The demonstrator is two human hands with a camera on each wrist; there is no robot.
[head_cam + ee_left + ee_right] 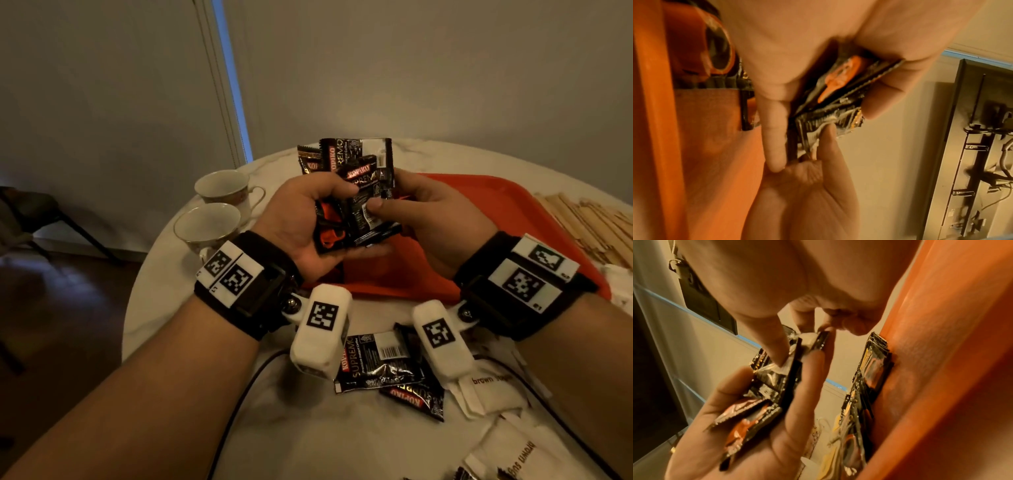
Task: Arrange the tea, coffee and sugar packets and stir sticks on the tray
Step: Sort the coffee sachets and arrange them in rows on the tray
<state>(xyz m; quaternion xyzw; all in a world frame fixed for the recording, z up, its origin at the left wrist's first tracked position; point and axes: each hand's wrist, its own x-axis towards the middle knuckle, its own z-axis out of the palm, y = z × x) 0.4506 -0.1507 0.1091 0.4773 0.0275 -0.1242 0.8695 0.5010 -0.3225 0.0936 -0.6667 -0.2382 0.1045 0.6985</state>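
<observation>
Both hands grasp a fan of coffee packets above the tray

The left hand (301, 219) and right hand (424, 219) pinch black coffee packets (359, 178) over the orange tray (513, 212) on a pale round table (308, 438), by a grey wall; stir sticks (589, 226) run off the right edge, and the packets' count is perhaps four.

Above the red tray (479, 212), the left hand (301, 219) grips a fanned bunch of black coffee packets (356, 171), and the right hand (428, 219) pinches the front one. Two teacups (212, 219), stir sticks (589, 222), more coffee sachets (376, 366) and what look like brown sugar packets (489, 387) lie on the pale surface (308, 438).
</observation>
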